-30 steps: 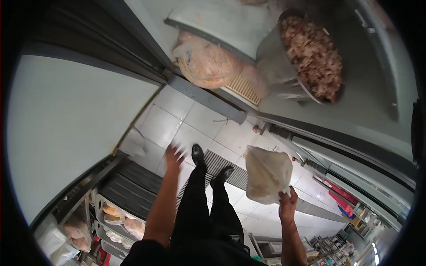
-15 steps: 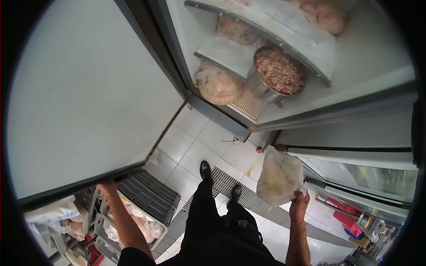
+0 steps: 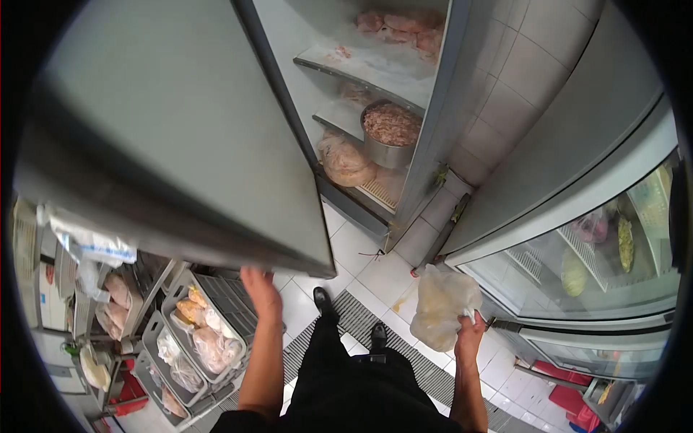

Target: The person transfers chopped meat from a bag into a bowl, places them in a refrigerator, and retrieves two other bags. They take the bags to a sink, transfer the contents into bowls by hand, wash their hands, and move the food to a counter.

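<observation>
My right hand (image 3: pixel 471 333) is closed around the gathered white neck of a translucent plastic bag (image 3: pixel 442 307), which bulges with pale contents I cannot make out. It hangs above the floor, right of my legs. My left hand (image 3: pixel 261 290) is at the near edge of the large grey-white fridge door (image 3: pixel 195 137). Its fingers look stretched out against that edge, their tips partly hidden. Behind the partly swung door, the fridge holds a steel pot (image 3: pixel 390 153) of chopped pinkish meat, with a bagged lump of meat (image 3: pixel 346 162) beside it.
At lower left, grey crates (image 3: pixel 242 353) hold bagged pale meat. A wire rack with plastic-wrapped meat (image 3: pixel 115 303) stands farther left. On the right is a glass-fronted fridge (image 3: pixel 548 267) with vegetables inside. A ribbed drain grate (image 3: pixel 404 346) crosses the tiled floor (image 3: pixel 390 278).
The fridge door has swung to the right, narrowing the opening, and my left hand has moved right with its edge. The bag stays in my right hand. My view has shifted rightward.
</observation>
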Available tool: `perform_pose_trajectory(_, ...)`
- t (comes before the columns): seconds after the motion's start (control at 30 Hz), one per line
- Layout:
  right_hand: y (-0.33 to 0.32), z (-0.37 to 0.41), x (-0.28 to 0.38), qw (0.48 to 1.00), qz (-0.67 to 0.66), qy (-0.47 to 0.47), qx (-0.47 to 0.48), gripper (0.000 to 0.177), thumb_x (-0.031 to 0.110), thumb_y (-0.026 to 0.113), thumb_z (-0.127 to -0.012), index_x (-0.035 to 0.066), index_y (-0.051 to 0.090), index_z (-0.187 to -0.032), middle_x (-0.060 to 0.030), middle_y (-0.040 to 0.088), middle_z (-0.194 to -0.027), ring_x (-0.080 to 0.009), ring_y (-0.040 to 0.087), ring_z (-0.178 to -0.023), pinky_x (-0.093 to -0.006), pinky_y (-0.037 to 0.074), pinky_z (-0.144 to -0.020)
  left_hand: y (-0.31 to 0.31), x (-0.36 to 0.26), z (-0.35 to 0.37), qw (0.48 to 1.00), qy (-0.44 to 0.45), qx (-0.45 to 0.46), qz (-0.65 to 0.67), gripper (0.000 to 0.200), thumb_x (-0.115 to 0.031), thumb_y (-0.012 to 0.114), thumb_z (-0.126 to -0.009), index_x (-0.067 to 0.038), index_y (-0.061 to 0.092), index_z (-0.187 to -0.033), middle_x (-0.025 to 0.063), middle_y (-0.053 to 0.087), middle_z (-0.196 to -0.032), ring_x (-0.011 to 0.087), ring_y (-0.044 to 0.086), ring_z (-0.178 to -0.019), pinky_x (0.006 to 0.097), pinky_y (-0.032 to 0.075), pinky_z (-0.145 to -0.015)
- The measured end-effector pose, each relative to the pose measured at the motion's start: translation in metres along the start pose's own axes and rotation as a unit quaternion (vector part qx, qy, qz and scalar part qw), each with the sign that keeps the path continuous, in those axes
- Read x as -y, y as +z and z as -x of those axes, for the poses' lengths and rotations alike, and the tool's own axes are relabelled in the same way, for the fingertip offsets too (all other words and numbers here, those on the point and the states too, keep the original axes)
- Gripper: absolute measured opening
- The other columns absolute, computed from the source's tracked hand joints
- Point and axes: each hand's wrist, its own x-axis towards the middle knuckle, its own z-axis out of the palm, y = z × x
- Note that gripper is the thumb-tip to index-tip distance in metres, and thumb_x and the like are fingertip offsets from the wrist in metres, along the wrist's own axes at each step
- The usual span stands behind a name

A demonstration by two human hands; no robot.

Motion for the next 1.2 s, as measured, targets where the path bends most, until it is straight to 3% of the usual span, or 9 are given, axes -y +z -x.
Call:
perform_pose_trajectory(0.2,-0.053,0.001,-0.019,0.999,0.042,-0.003,0.034,0.026,0.013,0.057,-0.082,0.004,0.060,-0.106,0.0031,0.057,-0.083,-0.0042,0.044,-0.064,-0.0208,0.034,-0.053,0.175,-0.061,0.063,0.910,0.294,0.286,-0.067,0.065,0.001,0.046,-0.085,-0.005,0.028,-0.146,0.0107,0.036,-0.145,0.0246,0.043,-0.124,0.0339,0.045,-0.095)
perform_pose_trajectory(0.27,-0.058,0.006,-0.024,0.997,0.072,-0.013,-0.028,0.020,0.015,0.058,-0.078,0.006,0.062,-0.096,0.0065,0.055,-0.077,-0.0032,0.044,-0.063,-0.0209,0.032,-0.053,0.218,-0.044,0.066,0.836,0.447,0.222,-0.227,0.070,-0.007,0.053,-0.084,-0.005,0.025,-0.148,0.0165,0.028,-0.152,0.0368,0.027,-0.139,0.0453,0.027,-0.112)
perform_pose_trajectory(0.43,-0.053,0.012,-0.047,0.994,0.090,-0.051,0.025,0.031,0.013,0.055,-0.079,0.000,0.057,-0.107,-0.0044,0.059,-0.090,-0.0133,0.052,-0.077,-0.0271,0.043,-0.067,0.261,-0.068,0.070,0.871,0.289,0.305,-0.255,0.081,-0.011,0.057,-0.083,-0.012,0.014,-0.152,0.0221,0.013,-0.155,0.0432,0.018,-0.141,0.0446,0.028,-0.113)
perform_pose_trajectory(0.53,-0.031,0.022,-0.042,0.982,0.064,-0.030,0.177,0.037,0.012,0.053,-0.078,-0.003,0.055,-0.112,-0.0105,0.059,-0.098,-0.0197,0.054,-0.087,-0.0316,0.045,-0.079,0.204,-0.098,0.051,0.839,0.171,0.443,-0.267,0.063,-0.017,0.057,-0.086,-0.009,0.035,-0.144,0.0172,0.037,-0.146,0.0374,0.042,-0.129,0.0428,0.038,-0.106)
perform_pose_trajectory(0.8,0.062,0.092,-0.065,0.942,0.118,-0.052,0.308,0.042,0.009,0.052,-0.077,-0.005,0.054,-0.116,-0.0130,0.060,-0.104,-0.0225,0.056,-0.091,-0.0343,0.046,-0.083,-0.300,0.043,0.125,0.858,0.051,0.188,-0.476,0.043,-0.031,0.058,-0.090,-0.010,0.057,-0.127,0.0154,0.060,-0.124,0.0329,0.055,-0.116,0.0417,0.043,-0.099)
perform_pose_trajectory(1.0,0.169,0.229,-0.057,0.921,0.106,-0.063,0.368,0.041,0.013,0.052,-0.078,-0.003,0.054,-0.116,-0.0132,0.061,-0.105,-0.0262,0.060,-0.095,-0.0370,0.048,-0.082,-0.807,0.071,0.486,0.681,-0.302,-0.236,-0.624,0.040,-0.035,0.050,-0.092,-0.006,0.063,-0.116,0.0175,0.060,-0.123,0.0345,0.059,-0.110,0.0440,0.047,-0.093)
perform_pose_trajectory(1.03,0.185,0.256,-0.054,0.903,0.107,-0.069,0.411,0.039,0.013,0.052,-0.079,-0.003,0.054,-0.115,-0.0141,0.060,-0.109,-0.0271,0.059,-0.099,-0.0373,0.047,-0.085,-0.804,-0.008,0.515,0.632,-0.432,-0.431,-0.478,0.039,-0.036,0.053,-0.090,-0.005,0.066,-0.110,0.0176,0.066,-0.112,0.0371,0.062,-0.102,0.0456,0.049,-0.089)
perform_pose_trajectory(1.07,0.195,0.280,-0.054,0.895,0.115,-0.076,0.425,0.039,0.013,0.052,-0.079,-0.003,0.054,-0.115,-0.0141,0.060,-0.109,-0.0271,0.059,-0.099,-0.0373,0.047,-0.085,-0.836,-0.010,0.578,0.658,-0.262,-0.533,-0.462,0.034,-0.032,0.055,-0.088,-0.004,0.068,-0.103,0.0182,0.069,-0.096,0.0361,0.065,-0.092,0.0432,0.050,-0.083)
perform_pose_trajectory(1.2,0.267,0.384,-0.066,0.863,0.111,-0.081,0.487,0.037,0.013,0.051,-0.082,-0.003,0.054,-0.115,-0.0132,0.059,-0.109,-0.0265,0.059,-0.099,-0.0366,0.047,-0.084,-0.906,-0.026,0.653,0.660,-0.216,-0.672,-0.259,0.029,-0.027,0.056,-0.087,-0.002,0.067,-0.098,0.0132,0.069,-0.086,0.0251,0.064,-0.076,0.0366,0.050,-0.070)
